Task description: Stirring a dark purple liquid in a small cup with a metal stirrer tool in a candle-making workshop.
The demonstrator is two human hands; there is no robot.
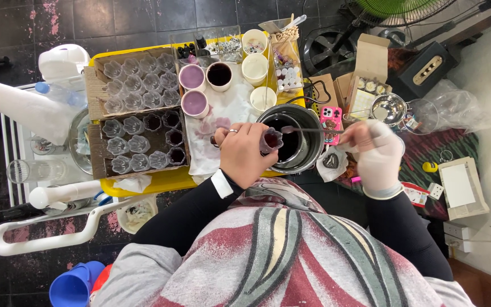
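My bare left hand [244, 152] grips a small clear fluted cup [271, 140] holding dark red liquid, held at the near rim of a round metal pot [309, 149] of dark liquid. My right hand [375, 154], in a white glove, holds a long metal spoon [308, 130] whose bowl sits over the pot, close to the cup. Left of the pot, a cardboard box [99, 165] holds several fluted cups, some filled dark, and a second box [95, 85] behind it holds empty ones.
A yellow tray [160, 181] carries the boxes, a stained white cloth [223, 113] and bowls of purple [192, 76] and dark [219, 74] liquid. A paper towel roll [21, 108] lies far left. A pink phone [331, 122], metal strainer [388, 108] and open cartons sit right.
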